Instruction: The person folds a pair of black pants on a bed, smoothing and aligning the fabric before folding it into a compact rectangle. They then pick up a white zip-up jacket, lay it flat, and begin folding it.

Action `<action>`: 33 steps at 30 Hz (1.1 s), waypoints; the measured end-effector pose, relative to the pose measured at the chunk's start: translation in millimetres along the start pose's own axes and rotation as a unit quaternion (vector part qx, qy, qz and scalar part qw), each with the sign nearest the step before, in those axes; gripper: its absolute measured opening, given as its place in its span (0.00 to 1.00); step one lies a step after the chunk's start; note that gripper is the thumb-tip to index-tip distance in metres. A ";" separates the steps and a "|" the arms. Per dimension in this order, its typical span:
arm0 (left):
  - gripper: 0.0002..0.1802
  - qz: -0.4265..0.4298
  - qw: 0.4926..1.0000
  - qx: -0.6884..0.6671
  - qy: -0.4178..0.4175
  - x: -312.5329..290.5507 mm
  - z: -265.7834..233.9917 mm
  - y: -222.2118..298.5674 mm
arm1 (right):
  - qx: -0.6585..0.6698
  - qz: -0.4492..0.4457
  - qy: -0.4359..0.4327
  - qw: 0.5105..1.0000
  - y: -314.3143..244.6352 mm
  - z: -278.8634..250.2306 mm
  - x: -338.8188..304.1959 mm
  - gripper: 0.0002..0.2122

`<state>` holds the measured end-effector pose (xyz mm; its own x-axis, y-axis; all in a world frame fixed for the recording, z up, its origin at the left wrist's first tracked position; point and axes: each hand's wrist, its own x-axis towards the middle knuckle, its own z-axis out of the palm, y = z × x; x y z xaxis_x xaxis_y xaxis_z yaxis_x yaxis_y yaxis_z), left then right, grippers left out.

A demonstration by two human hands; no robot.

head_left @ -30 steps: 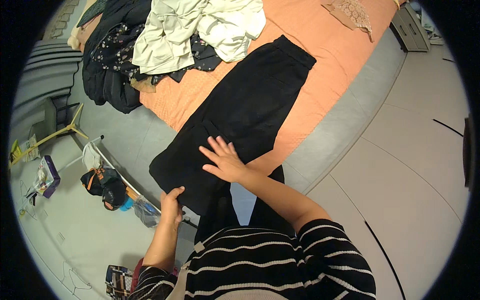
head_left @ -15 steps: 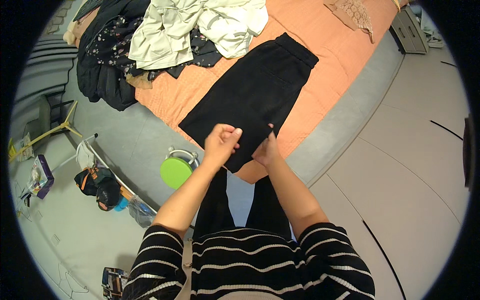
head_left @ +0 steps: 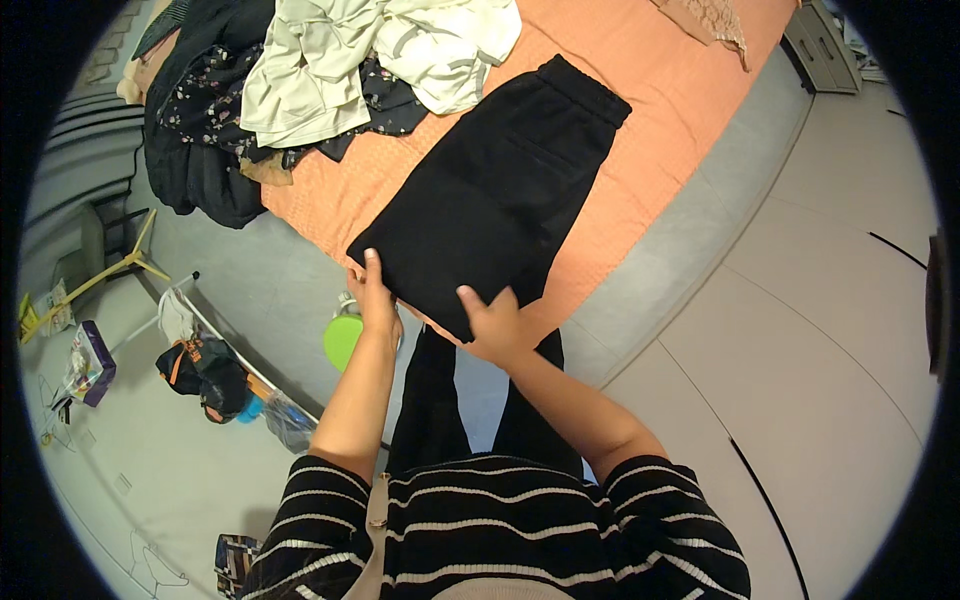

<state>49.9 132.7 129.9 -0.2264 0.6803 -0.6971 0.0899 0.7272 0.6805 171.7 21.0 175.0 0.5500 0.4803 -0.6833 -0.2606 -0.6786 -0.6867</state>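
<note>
A pair of black shorts (head_left: 470, 190) lies flat and folded on the orange bedspread, its gathered elastic waistband pointing away from me to the far right. At the near left corner of the hem, my left hand (head_left: 374, 300) pinches the cloth, thumb on top and the fingers mostly hidden underneath. My right hand (head_left: 497, 328) is at the near right part of the hem, closed on the fabric with its thumb lying over the top. Part of its grip is hidden by the hand itself.
Rumpled white clothes (head_left: 310, 80) and dark floral garments (head_left: 205, 95) are heaped at the far left of the orange bed (head_left: 680, 120). A green stool (head_left: 342, 342) stands below my left forearm. A drying rack (head_left: 240, 350) with bags is at left, and a lace garment (head_left: 715, 25) lies far right.
My left hand has moved left to the hem's corner and taken hold there. My right hand has shifted left and nearer along the hem. The shorts look smoother and flatter.
</note>
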 end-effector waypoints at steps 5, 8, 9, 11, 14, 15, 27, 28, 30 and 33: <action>0.49 -0.150 0.910 -0.268 -0.279 7.6 -95.9 10.8 | -0.174 -0.410 -0.231 0.865 4.9 41.4 -43.3 0.15; 0.54 -0.076 0.931 -0.273 -0.231 10.8 -147.4 15.6 | -0.044 -0.402 -0.327 0.854 4.8 45.6 -42.6 0.16; 0.54 -0.102 0.929 -0.278 -0.224 1.6 -156.6 24.5 | -0.071 -0.400 -0.258 0.876 0.8 46.4 -29.7 0.15; 0.51 -0.171 0.932 -0.285 -0.145 16.2 -191.4 12.2 | -0.164 -0.389 -0.071 0.904 15.1 54.7 -5.3 0.14; 0.41 -0.187 0.916 -0.290 -0.206 31.5 -207.6 -16.5 | -0.220 -0.275 -0.086 0.932 33.8 70.4 10.3 0.15; 0.38 -0.177 0.927 -0.262 -0.201 36.3 -208.4 -27.4 | -0.235 -0.250 -0.097 0.934 34.4 76.9 9.2 0.14; 0.28 -0.232 0.903 -0.275 -0.236 57.6 -226.0 -45.3 | -0.332 -0.249 0.090 0.905 26.6 100.7 0.5 0.11; 0.28 -0.244 0.899 -0.274 -0.241 60.8 -228.5 -47.6 | -0.331 -0.224 0.058 0.915 38.2 104.4 7.1 0.12; 0.28 -0.242 0.900 -0.266 -0.245 65.6 -226.8 -45.5 | -0.340 -0.171 0.037 0.924 34.6 113.6 8.5 0.20; 0.29 -0.223 0.912 -0.253 -0.234 64.0 -227.3 -44.1 | -0.208 0.036 0.010 0.978 21.8 129.1 6.8 0.25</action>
<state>-189.0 123.4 106.7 0.3188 0.3785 -0.8690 -0.3950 0.8865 0.2412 67.3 81.2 123.4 0.5594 0.4146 -0.7178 0.0429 -0.8793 -0.4744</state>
